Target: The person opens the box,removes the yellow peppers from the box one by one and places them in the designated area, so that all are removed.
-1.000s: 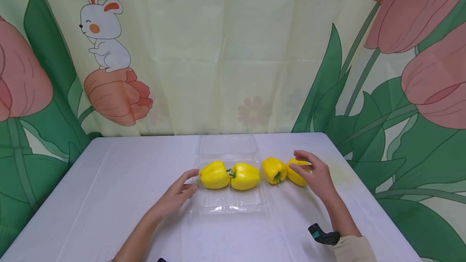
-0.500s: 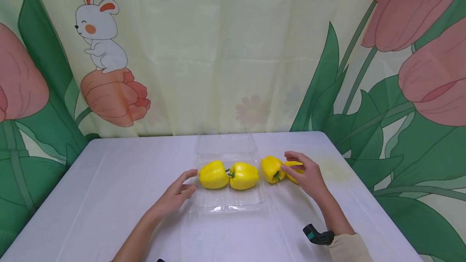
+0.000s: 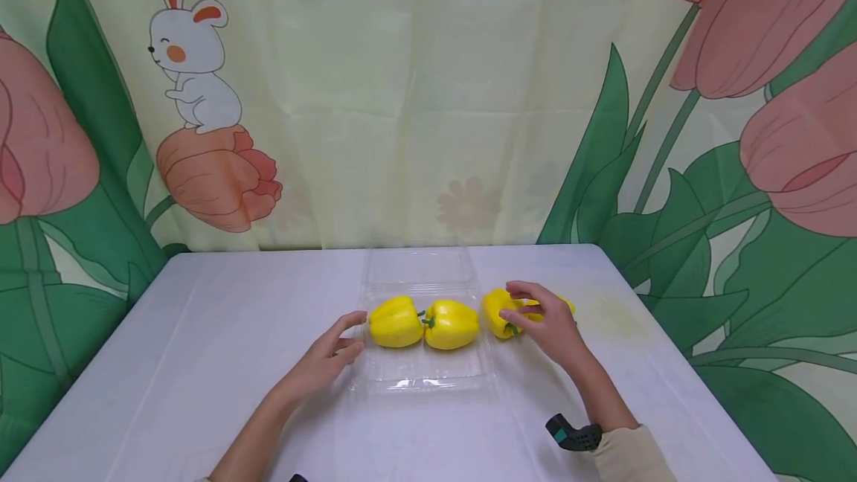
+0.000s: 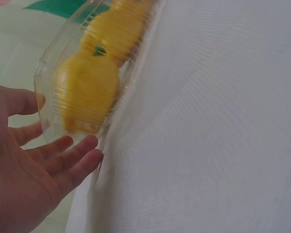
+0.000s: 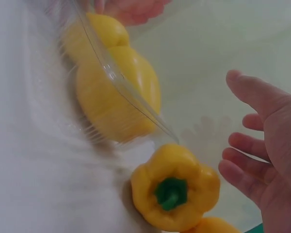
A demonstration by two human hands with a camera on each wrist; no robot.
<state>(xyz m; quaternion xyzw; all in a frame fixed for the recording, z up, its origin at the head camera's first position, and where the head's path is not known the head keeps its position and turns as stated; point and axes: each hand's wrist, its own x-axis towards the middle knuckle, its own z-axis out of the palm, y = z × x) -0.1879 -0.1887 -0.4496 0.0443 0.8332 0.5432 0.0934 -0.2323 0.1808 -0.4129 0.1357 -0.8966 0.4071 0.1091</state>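
Two yellow bell peppers, one on the left and one on the right, lie stem to stem in a clear plastic clamshell box with its lid open. My left hand rests with relaxed fingers at the box's left wall. A third bell pepper lies on the table just right of the box, its green stem toward me. Over and beside it hovers my right hand, fingers spread and holding nothing. Behind that hand a fourth bell pepper is mostly hidden in the head view.
A white cloth covers the table. The clear lid lies back toward the far edge. Behind hangs a curtain printed with tulips and a rabbit. A black strap sits on the right wrist.
My right hand has moved left, from the fourth bell pepper to over the third. The left hand, the box and the peppers in it stay where they were.
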